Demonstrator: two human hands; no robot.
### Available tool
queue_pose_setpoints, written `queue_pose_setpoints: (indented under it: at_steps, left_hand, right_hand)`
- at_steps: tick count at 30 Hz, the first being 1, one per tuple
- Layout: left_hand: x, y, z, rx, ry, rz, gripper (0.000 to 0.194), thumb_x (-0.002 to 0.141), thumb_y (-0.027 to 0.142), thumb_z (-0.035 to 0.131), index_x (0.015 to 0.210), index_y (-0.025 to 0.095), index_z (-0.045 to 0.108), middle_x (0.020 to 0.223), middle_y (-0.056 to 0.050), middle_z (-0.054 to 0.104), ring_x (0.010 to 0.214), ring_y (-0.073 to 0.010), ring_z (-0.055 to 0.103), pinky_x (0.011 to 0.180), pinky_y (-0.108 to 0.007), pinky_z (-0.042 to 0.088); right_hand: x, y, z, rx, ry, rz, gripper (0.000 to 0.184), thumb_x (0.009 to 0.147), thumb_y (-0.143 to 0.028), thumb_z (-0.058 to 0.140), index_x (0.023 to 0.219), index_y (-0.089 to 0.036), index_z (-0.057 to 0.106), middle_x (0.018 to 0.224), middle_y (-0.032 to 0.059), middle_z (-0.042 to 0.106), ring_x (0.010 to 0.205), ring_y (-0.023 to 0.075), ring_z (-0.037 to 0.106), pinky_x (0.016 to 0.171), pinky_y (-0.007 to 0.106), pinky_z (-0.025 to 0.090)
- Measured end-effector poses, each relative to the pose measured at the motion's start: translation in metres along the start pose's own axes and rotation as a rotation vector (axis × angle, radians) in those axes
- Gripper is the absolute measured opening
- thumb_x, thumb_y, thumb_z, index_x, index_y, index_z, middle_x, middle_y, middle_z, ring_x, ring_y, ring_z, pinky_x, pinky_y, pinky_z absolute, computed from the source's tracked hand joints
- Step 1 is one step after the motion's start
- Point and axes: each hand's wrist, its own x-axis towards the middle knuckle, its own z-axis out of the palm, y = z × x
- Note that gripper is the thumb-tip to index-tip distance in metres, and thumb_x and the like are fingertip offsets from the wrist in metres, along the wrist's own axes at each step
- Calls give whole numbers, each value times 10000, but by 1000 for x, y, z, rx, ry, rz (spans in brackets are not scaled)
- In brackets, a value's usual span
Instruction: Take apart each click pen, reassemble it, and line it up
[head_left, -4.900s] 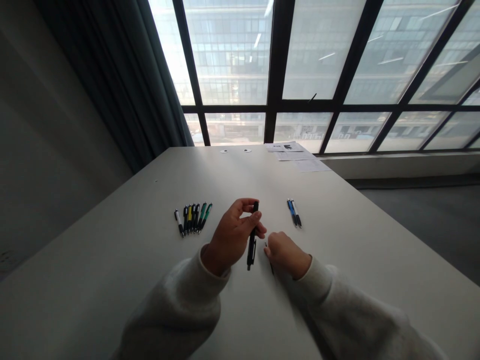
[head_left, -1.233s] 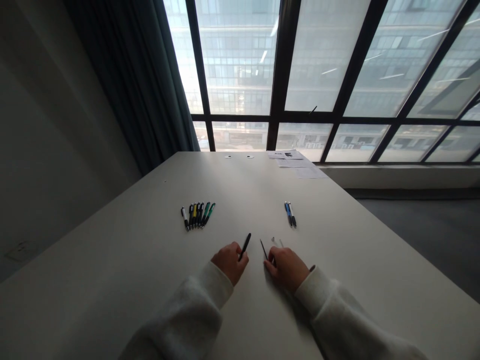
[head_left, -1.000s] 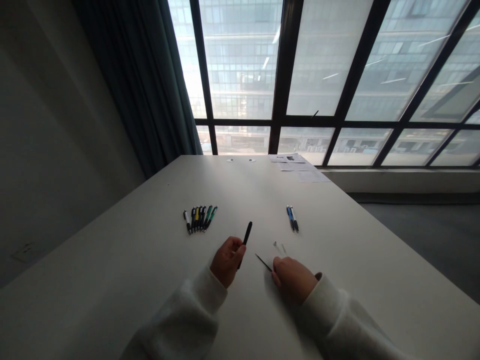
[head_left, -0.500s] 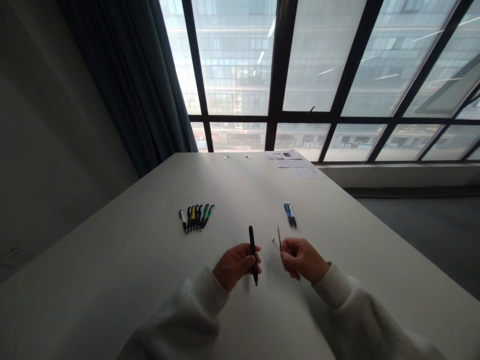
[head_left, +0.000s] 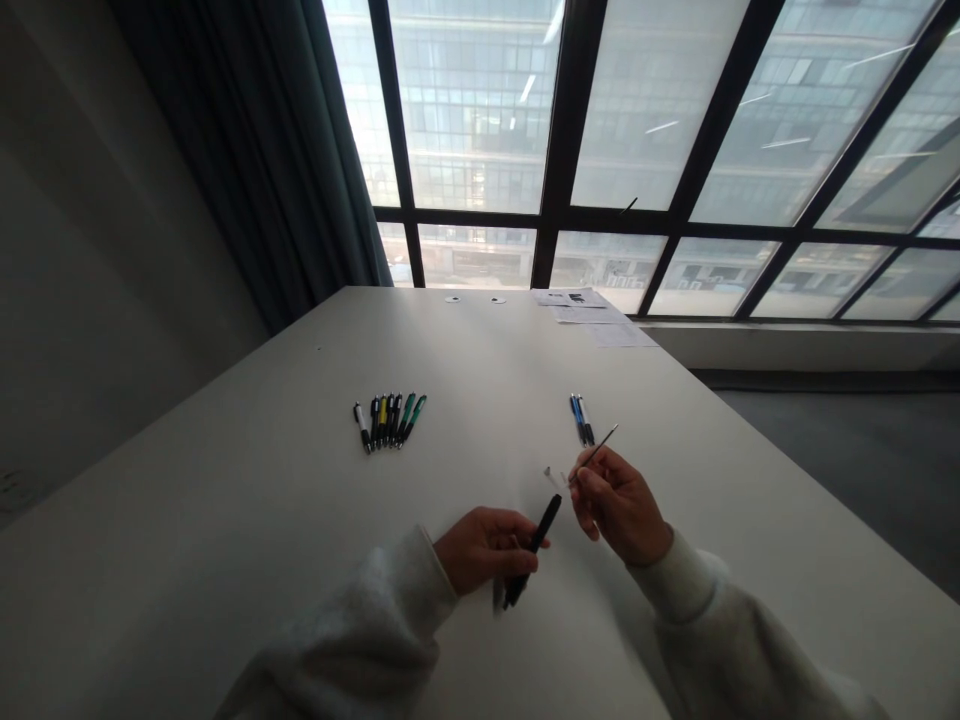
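My left hand [head_left: 486,545] is closed around a black pen barrel [head_left: 547,520], which tilts with its upper end toward the right. Between the thumb and fingers of my right hand [head_left: 624,508] is a thin pen refill [head_left: 602,441], slanting up to the right. The two hands are apart, low over the white table. Just left of my right fingers lie small pale pieces [head_left: 550,474], too tiny to make out. Beyond my right hand, a blue pen [head_left: 577,418] and a white pen [head_left: 586,420] lie side by side.
A row of several pens [head_left: 386,420], black, yellow, green and white, lies on the white table [head_left: 247,480] at left. Printed papers [head_left: 592,315] rest at the far edge, below the windows. A dark curtain [head_left: 300,170] hangs at the left.
The black pen barrel has gone from nearly upright to leaning right, a bit lower. My right hand has shifted up and right, and the refill now slants right.
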Motion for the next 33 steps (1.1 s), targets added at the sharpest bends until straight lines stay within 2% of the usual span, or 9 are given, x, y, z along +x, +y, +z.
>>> queue_pose_setpoints:
  at_steps: [8,12,15,23,33]
  left_hand:
    - [1,-3,-2,6,1,9,397,601,312,861,904,89,734,626,-24,646,521,-103,589,521,-232,507]
    - [0,-2,-3,8,2,13,395,600,311,861,900,90,732,642,-29,655,531,-111,601,529,-241,515]
    - [0,-3,-3,13,15,2,397,605,309,858,913,94,732,646,-32,661,544,-119,613,533,-241,517]
    - [1,-5,-3,-1,3,6,405,601,299,861,930,96,742,625,-26,655,533,-106,595,529,-226,502]
    - [2,-4,-3,47,35,19,459,605,335,853,978,94,737,636,-25,649,529,-107,591,524,-231,489]
  right_hand:
    - [-5,-4,3,-119,-125,37,189,861,-297,654,796,-164,536,560,-50,554,361,64,493,313,163,389]
    - [-7,-3,5,-108,-189,62,170,867,-300,650,922,-150,591,573,-45,553,389,73,512,332,170,400]
    - [-6,0,3,-71,-158,34,180,871,-286,649,984,-151,610,562,-53,541,383,65,493,326,161,383]
    - [-6,3,3,-101,-109,71,140,837,-269,690,801,-141,644,477,-45,549,351,66,466,315,163,360]
    - [-6,2,5,-72,30,227,226,733,-344,775,756,-126,721,483,-23,571,337,57,445,299,166,307]
